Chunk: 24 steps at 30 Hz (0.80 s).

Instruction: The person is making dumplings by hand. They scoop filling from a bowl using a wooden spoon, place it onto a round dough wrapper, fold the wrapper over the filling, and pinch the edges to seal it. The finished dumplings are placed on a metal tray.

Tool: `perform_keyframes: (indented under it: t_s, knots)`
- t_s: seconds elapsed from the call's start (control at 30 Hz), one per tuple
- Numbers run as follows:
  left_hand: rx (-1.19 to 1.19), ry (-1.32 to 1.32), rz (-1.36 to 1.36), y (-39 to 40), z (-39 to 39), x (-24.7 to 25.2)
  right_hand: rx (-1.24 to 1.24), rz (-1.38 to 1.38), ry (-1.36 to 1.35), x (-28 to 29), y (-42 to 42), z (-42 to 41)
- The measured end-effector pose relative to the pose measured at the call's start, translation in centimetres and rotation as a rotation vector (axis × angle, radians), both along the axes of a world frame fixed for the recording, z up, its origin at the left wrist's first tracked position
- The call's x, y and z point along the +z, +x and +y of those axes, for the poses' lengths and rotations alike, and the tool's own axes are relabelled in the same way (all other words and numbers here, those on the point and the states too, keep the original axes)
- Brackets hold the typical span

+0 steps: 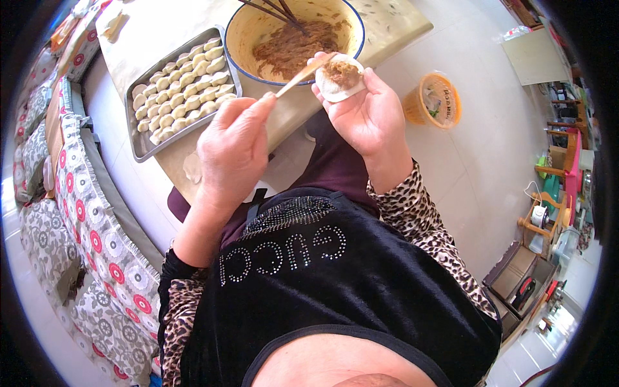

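My left hand (237, 145) grips the handle of a thin, flat wooden spatula (302, 75). Its far end reaches to the upper edge of a round dough wrapper (333, 92) with brown filling on it. Palm up, my right hand (365, 113) supports that wrapper on its fingers. Just beyond both hands is a blue-rimmed enamel bowl (237, 60) containing brown filling (290, 48) and several dark chopsticks (271, 12). A metal tray (140, 152) to the left carries rows of folded dumplings (184, 89).
The tray and bowl stand on a table (285, 121). Flat dough wrappers (192, 168) lie near its front edge. An orange basket (418, 106) with a plastic liner is on the floor at right. A patterned sofa (96, 217) runs along the left; shelves of household items line the right.
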<state>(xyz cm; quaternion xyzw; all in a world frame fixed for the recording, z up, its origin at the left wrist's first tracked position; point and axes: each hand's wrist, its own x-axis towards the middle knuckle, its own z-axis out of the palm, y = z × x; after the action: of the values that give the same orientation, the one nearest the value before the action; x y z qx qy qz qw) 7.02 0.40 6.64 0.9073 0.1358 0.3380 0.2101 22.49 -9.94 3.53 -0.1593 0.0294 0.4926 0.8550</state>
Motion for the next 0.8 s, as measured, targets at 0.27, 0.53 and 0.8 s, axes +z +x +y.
perform_keyframes:
  t_s: [0.27, 0.53, 0.8]
  knots:
    - [-0.052, -0.087, 0.014, -0.2, -1.0, -0.6, -0.02, 0.031, -0.035, -0.3, 0.0, -0.6]
    - [-0.049, 0.225, 0.152, -1.4, -0.4, -1.5, 0.063, 0.118, -0.102, 0.4, 0.1, -1.7]
    - [-0.101, 0.235, 0.267, -0.3, -0.3, -1.7, 0.175, 0.118, -0.166, 0.0, 0.1, -2.1]
